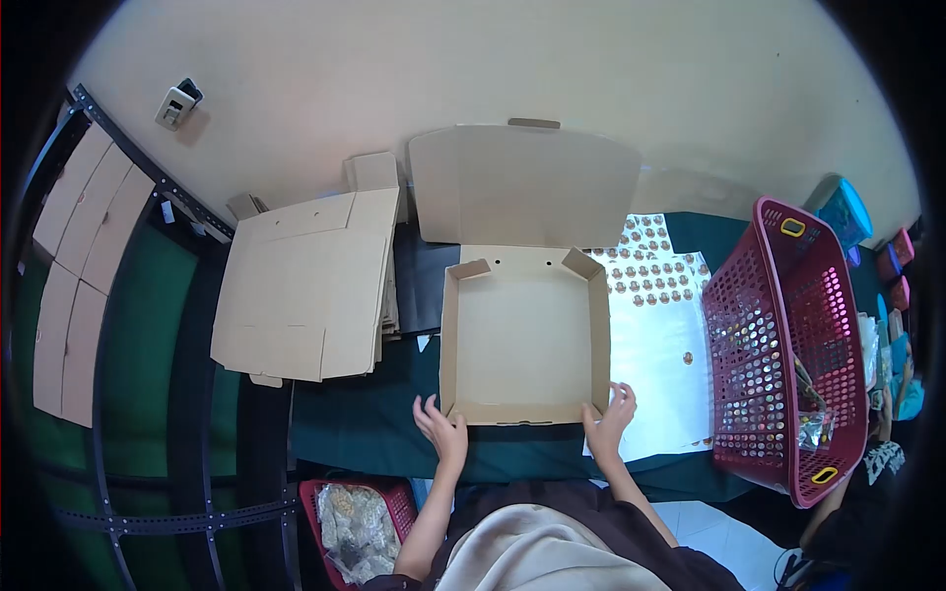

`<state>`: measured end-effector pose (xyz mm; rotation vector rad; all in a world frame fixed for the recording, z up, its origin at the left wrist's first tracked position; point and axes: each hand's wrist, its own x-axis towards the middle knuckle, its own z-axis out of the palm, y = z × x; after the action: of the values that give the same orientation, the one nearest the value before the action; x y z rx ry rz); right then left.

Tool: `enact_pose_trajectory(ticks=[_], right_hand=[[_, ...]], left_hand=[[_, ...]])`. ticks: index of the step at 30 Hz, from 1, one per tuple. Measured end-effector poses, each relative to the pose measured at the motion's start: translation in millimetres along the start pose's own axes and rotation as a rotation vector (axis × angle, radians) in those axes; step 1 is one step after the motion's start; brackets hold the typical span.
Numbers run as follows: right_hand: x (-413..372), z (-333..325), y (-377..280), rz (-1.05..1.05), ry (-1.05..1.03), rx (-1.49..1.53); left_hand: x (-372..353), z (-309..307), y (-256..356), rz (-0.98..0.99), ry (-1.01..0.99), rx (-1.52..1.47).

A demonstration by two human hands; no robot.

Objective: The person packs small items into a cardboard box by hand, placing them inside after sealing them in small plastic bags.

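An open cardboard box (522, 340) stands in front of me, its lid (527, 187) raised at the back against the wall and its low side walls upright. At the front left corner is my left hand (440, 433), its thumb by the front wall and its fingers spread outside the box. My right hand (610, 424) mirrors it at the front right corner, thumb close to the wall, fingers apart. Neither hand wraps around the cardboard. Whether the fingertips press on the box is hard to see.
Flat unfolded cardboard boxes (286, 286) are stacked at left, beside a black sheet (418, 286). Sticker sheets (660, 364) lie right of the box, then a tall maroon basket (744, 384). A smaller basket (401, 502) with plastic-wrapped items sits low at left. Closed boxes (69, 335) fill a rack (207, 433).
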<state>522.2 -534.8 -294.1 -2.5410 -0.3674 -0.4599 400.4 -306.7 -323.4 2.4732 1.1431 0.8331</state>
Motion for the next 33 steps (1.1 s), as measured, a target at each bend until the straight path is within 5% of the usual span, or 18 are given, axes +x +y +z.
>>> enact_pose_trajectory(ticks=[2, 4, 6, 8, 10, 12, 21, 25, 27, 28, 30, 31, 33], right_hand=[[10, -8, -15, -0.148, -0.163, 0.139], [9, -6, -15, -0.289, -0.330, 0.274], [6, 15, -2, -0.336, -0.955, -0.053], [6, 43, 9, -0.309, -0.983, -0.100], [10, 52, 9, -0.281, -1.021, -0.140], [18, 61, 10, -0.284, -1.172, -0.214], [38, 72, 11, -0.259, -1.444, -0.233], [27, 59, 9, -0.229, -1.350, -0.211], [20, 40, 8, -0.386, -0.972, -0.014], [21, 26, 2, -0.388, -0.967, -0.015], [22, 1, -8, -0.387, -0.600, 0.083], [21, -6, -8, -0.383, -0.597, 0.082], [15, -17, -3, -0.140, -0.396, 0.174]], left_hand=[[9, -5, 5, 0.178, 0.019, 0.083], [12, -5, 3, 0.445, -0.429, -0.140], [15, -7, 4, 0.433, -0.581, -0.097], [19, -2, 2, 0.575, -0.735, 0.055], [23, 5, -1, 0.533, -0.810, 0.035], [29, 17, -2, 0.369, -1.086, 0.175], [45, 51, -18, 0.222, -1.373, 0.129], [41, 45, -12, 0.284, -1.299, 0.068], [38, 36, -5, 0.151, -1.305, 0.037], [37, 21, 3, 0.155, -1.300, 0.035], [31, -15, 18, 0.743, -0.693, 0.131], [28, -29, 25, 0.748, -0.694, 0.130], [20, -47, 34, 0.337, -0.504, 0.081]])
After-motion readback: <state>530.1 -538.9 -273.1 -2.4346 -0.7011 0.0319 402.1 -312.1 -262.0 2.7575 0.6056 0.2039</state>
